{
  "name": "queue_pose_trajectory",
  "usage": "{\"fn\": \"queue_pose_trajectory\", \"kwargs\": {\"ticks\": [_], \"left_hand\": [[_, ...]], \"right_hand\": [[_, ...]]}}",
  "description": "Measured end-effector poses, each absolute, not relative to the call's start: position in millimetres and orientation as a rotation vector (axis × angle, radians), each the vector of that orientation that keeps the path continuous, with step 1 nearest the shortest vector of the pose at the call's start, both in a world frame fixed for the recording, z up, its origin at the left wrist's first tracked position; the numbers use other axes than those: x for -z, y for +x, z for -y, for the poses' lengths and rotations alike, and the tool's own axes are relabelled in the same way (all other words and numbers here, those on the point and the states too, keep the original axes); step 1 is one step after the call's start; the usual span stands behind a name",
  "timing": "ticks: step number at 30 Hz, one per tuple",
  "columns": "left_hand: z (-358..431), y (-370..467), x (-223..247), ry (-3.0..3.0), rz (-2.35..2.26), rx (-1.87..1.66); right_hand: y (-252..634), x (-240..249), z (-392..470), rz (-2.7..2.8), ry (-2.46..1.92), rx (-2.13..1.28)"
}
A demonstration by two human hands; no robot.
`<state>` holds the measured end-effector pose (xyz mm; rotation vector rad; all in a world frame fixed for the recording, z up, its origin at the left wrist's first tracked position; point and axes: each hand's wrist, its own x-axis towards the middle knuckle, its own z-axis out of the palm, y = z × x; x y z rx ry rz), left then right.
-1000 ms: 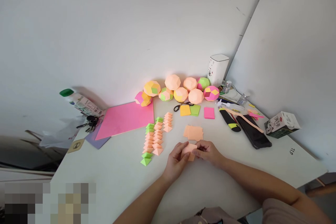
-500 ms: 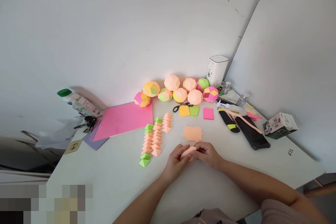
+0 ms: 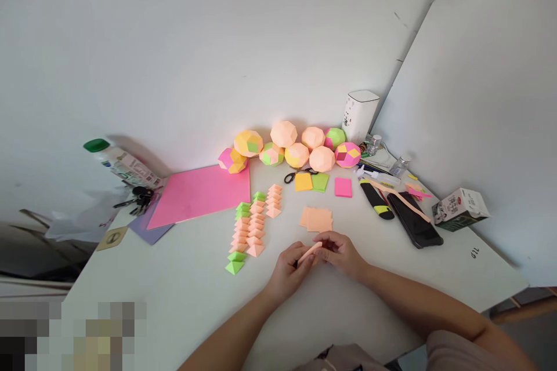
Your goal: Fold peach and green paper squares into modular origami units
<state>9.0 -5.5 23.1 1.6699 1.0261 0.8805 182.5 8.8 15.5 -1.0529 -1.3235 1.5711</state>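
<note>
Between my two hands is a small peach paper piece [image 3: 310,254], seen nearly edge-on as a narrow folded strip. My left hand [image 3: 289,269] pinches its lower left end, and my right hand [image 3: 342,254] closes on its upper right end. Fingers hide much of the paper. Just beyond my hands lies a loose stack of square peach paper sheets [image 3: 319,219]. To the left, folded paper units in peach [image 3: 255,250] and green [image 3: 235,267] overlap in three rows on the white table [image 3: 174,301].
Several faceted paper balls [image 3: 284,134] line the wall. Scissors [image 3: 290,177] lie near yellow [image 3: 303,182], green [image 3: 321,181] and pink paper [image 3: 343,187]. Right are a utility knife [image 3: 378,200], a phone [image 3: 415,221] and a milk carton [image 3: 460,208]; left, a pink sheet [image 3: 202,194] and a bottle [image 3: 124,165].
The peach paper has turned from showing a broad face to a narrow edge. Both hands still grip it. The whole view has shifted slightly.
</note>
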Motion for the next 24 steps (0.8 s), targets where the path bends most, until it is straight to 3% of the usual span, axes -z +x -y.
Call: {"fn": "queue_pose_trajectory", "kwargs": {"ticks": [24], "left_hand": [[3.3, 6.5, -16.3, 1.469, -1.035, -0.889]], "right_hand": [[185.9, -18.4, -13.2, 1.391, -1.002, -1.547]]}}
